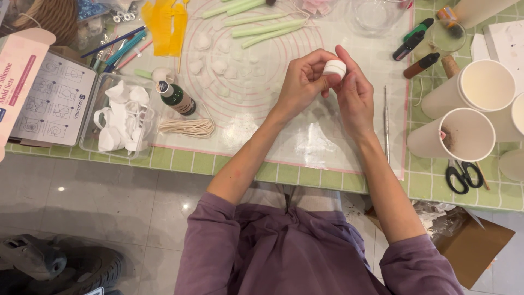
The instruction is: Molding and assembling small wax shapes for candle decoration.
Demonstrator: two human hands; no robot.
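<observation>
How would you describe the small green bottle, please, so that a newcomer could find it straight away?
Start at the clear mat with pink circles on the green tiled table. At its left edge, beside the clear plastic box of white pieces, the small green bottle lies tilted just above a coil of pale string. It alone is dark green, with a white cap and a label.

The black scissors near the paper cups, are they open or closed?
Closed. The black scissors lie flat on the green tiled table, handles side by side; the blades are mostly hidden under a paper cup.

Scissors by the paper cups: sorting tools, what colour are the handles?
Black handles on the scissors, head view.
</observation>
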